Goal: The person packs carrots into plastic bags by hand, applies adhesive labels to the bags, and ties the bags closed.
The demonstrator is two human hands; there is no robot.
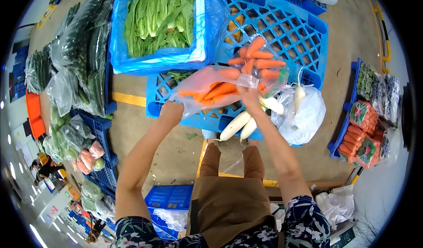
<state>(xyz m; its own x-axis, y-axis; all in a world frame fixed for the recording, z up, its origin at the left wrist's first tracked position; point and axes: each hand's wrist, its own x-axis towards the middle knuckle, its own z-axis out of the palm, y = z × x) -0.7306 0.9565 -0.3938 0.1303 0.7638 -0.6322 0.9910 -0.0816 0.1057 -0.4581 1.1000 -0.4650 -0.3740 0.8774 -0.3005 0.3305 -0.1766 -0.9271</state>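
A clear, pinkish plastic bag [194, 85] with several carrots [219, 90] in it lies between my hands, above the blue pallet. My left hand [172, 111] is closed on the bag's left edge. At the bag's right side, my right hand [249, 97] grips the plastic, its fingertips partly hidden. Just beyond it, more carrots [269, 63] rest in a clear bag with green print. White radishes [235, 126] lie below my right hand at the pallet's near edge. A crumpled white plastic bag [306, 121] sits right of them, with a radish on it.
A blue-lined crate [202, 49] of leafy greens stands on the blue pallet [318, 45]. Bagged cucumbers [86, 49] are stacked on the left. Bagged carrots [352, 140] lie on a pallet to the right. A blue bin [169, 197] is near my legs.
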